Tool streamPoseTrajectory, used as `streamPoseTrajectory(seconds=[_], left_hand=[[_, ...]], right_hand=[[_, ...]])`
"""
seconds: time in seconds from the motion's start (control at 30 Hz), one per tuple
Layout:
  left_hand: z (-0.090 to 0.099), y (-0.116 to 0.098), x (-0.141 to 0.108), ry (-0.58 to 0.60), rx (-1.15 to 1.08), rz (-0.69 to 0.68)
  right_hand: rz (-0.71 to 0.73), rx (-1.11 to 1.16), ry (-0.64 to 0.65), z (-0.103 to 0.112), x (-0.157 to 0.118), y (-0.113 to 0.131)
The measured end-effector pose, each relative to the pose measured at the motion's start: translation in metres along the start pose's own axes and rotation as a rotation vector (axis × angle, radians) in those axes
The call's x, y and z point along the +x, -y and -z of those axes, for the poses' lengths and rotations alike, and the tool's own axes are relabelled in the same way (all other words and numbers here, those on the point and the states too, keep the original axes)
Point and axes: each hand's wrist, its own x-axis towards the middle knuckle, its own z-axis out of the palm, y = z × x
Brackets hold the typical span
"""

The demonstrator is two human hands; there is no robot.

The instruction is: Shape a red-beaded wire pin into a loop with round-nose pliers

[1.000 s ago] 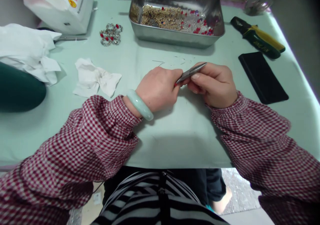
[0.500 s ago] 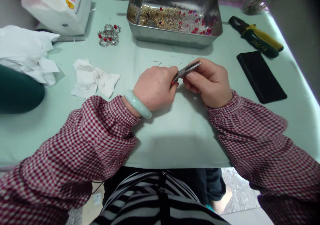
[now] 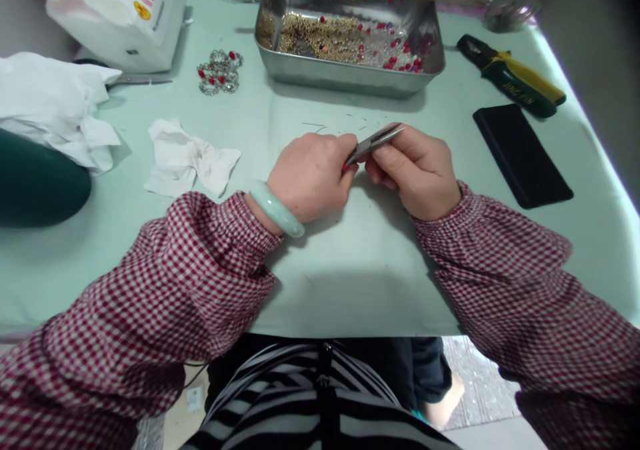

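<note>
The left hand (image 3: 313, 177) grips the pliers (image 3: 369, 147), in front of the tray (image 3: 345, 77). The right hand (image 3: 423, 173) is pinched closed against their nose; its contents cannot be determined. Steady both wrists; squeeze lightly and squarely.

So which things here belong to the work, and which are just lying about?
Likely in the work:
metal pliers, in the left hand
bead tray
beaded strands
wire bits

Probably just lying about:
tissue pack
crumpled tissue
flat black case
</note>
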Motion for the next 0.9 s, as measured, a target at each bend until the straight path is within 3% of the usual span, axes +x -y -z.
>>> streamPoseTrajectory(seconds=[0.57,0.9], left_hand=[[0.0028,0.0000,-0.0011,0.029,-0.049,-0.025],[0.0047,0.0027,-0.0012,0.038,-0.087,-0.036]], right_hand=[[-0.069,0.246,0.042,0.0006,-0.0003,0.0010],[-0.090,0.249,0.057,0.0001,0.0002,0.0014]])
